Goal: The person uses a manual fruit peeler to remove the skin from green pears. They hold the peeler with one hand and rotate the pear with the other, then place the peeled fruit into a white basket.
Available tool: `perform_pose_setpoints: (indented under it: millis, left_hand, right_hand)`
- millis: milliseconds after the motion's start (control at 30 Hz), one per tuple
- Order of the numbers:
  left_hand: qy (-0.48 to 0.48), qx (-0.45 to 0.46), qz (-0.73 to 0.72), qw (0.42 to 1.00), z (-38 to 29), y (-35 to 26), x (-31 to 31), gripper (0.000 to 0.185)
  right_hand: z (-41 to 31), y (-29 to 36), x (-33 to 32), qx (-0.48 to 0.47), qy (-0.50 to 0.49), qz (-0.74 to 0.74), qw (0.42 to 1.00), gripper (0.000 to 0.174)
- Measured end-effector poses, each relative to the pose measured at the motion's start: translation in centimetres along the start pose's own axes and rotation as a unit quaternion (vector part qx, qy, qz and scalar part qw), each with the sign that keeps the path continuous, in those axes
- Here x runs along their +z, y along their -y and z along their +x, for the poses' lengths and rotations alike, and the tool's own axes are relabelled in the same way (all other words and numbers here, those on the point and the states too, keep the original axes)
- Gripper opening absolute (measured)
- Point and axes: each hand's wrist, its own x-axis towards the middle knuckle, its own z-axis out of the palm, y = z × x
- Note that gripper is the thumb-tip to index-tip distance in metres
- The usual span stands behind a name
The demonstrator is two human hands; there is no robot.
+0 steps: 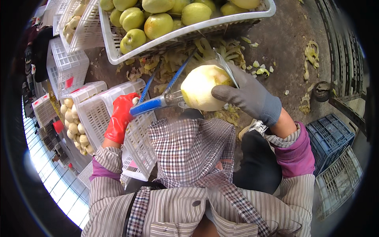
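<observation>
My left hand (120, 118), in a red rubber glove, grips the pale knob of a blue metal crank (146, 106). The crank's shaft points at a large, mostly peeled pale fruit (204, 89), whose fixing is hidden. My right hand (248, 91), in a grey knit work glove, holds a flat metal peeler (226, 68) along the fruit's right side, with the thumb over the fruit's front. Patches of yellow-green skin remain near the blade and at the left edge. Blue metal struts (179, 71) run from the crank towards the basket ahead.
A white plastic basket (189, 29) of unpeeled green-yellow fruits (158, 25) stands ahead. Peel strips (165, 62) litter the floor. At left are white crates (115, 109) and peeled fruits (72, 124). A blue crate (330, 137) and a metal rack (340, 53) are at right.
</observation>
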Motion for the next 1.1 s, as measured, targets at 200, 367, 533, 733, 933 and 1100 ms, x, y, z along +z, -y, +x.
perform_pose_setpoints:
  millis: [200, 367, 533, 733, 933, 1100]
  left_hand:
    - [-0.017, -0.003, -0.032, 0.999, -0.3, -0.4, 0.7, 0.026]
    - [-0.065, -0.003, -0.005, 0.998, -0.7, -0.5, 1.6, 0.028]
    - [-0.068, 0.024, -0.004, 0.997, -0.4, -0.2, 1.6, 0.03]
    - [-0.061, -0.018, -0.024, 0.998, -0.5, 0.0, 1.7, 0.031]
    - [-0.072, 0.009, -0.022, 0.997, -0.4, 0.2, 2.0, 0.029]
    - [-0.115, 0.022, -0.009, 0.993, -0.7, -0.3, 2.3, 0.028]
  right_hand:
    - [-0.4, -3.2, 0.2, -0.01, -0.03, 0.051, 0.998, 0.073]
    - [-2.8, -7.5, -3.1, -0.023, -0.197, 0.125, 0.972, 0.062]
    - [-6.0, -4.2, -3.1, 0.066, -0.154, -0.023, 0.986, 0.047]
    - [-4.7, 1.1, -1.4, 0.054, 0.05, -0.036, 0.997, 0.032]
    - [-5.5, -5.9, -5.6, 0.254, -0.041, -0.012, 0.966, 0.026]
    - [-6.2, -3.0, -5.7, 0.142, -0.029, -0.03, 0.989, 0.042]
